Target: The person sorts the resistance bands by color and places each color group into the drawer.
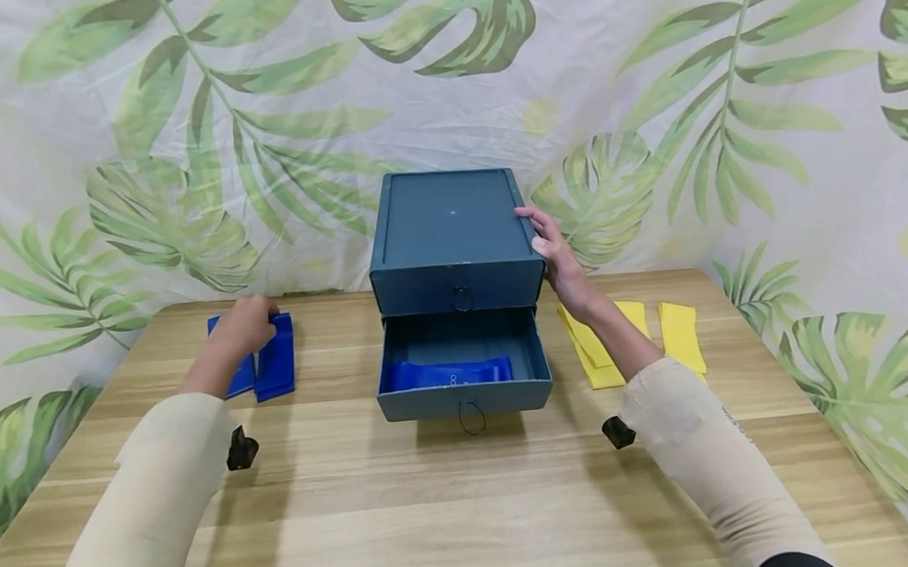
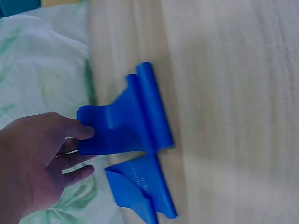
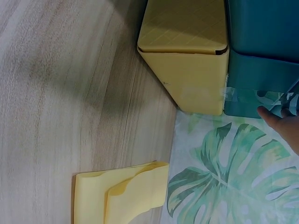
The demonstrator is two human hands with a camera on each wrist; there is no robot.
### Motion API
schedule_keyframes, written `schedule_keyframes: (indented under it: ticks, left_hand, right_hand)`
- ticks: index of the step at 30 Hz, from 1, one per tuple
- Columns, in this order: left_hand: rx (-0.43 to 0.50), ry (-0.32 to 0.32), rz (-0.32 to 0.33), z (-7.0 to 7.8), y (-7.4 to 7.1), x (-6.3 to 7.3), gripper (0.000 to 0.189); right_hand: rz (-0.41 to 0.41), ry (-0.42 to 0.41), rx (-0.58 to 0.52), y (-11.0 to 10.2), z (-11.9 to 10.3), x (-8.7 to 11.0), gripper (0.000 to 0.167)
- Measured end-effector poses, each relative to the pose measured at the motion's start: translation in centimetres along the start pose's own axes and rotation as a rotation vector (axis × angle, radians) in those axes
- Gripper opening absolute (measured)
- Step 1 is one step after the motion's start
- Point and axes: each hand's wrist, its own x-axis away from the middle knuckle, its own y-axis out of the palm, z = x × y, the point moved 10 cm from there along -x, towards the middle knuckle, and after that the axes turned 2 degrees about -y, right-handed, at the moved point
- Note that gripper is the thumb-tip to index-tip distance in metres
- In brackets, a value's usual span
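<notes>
My left hand (image 1: 247, 326) is at a folded blue elastic band (image 2: 119, 128) at the left of the table. The thumb lies on top of its end and the fingers are beneath, pinching it. Another folded blue band (image 2: 135, 179) lies beside it. My right hand (image 1: 562, 259) rests against the right side of a dark teal drawer box (image 1: 452, 221), fingertips at its top edge. In the right wrist view only part of that hand shows. The lower drawer (image 1: 466, 400) is pulled out, with a blue band (image 1: 451, 373) lying inside it.
Folded yellow bands (image 1: 603, 357) lie right of the drawers, with another yellow band (image 1: 679, 336) farther right. A yellow box section (image 3: 196, 79) adjoins the teal one in the right wrist view. A leaf-patterned cloth (image 1: 290, 97) hangs behind the wooden table (image 1: 402, 502).
</notes>
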Motion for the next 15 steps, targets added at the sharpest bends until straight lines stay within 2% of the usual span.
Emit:
schedule_keyframes:
  ticks: [7, 11, 15]
  left_hand:
    - [0.058, 0.083, 0.058, 2.1, -2.2, 1.6, 0.016]
    - [0.096, 0.144, 0.09, 3.7, -3.5, 2.9, 0.012]
    - [0.165, 0.166, 0.122, 5.0, -5.1, 4.4, 0.014]
  right_hand:
    - [0.003, 0.004, 0.011, 0.0, -0.2, 0.0, 0.071]
    - [0.0, 0.008, 0.014, 0.1, -0.2, 0.0, 0.07]
    - [0.001, 0.01, 0.013, 0.1, -0.2, 0.1, 0.07]
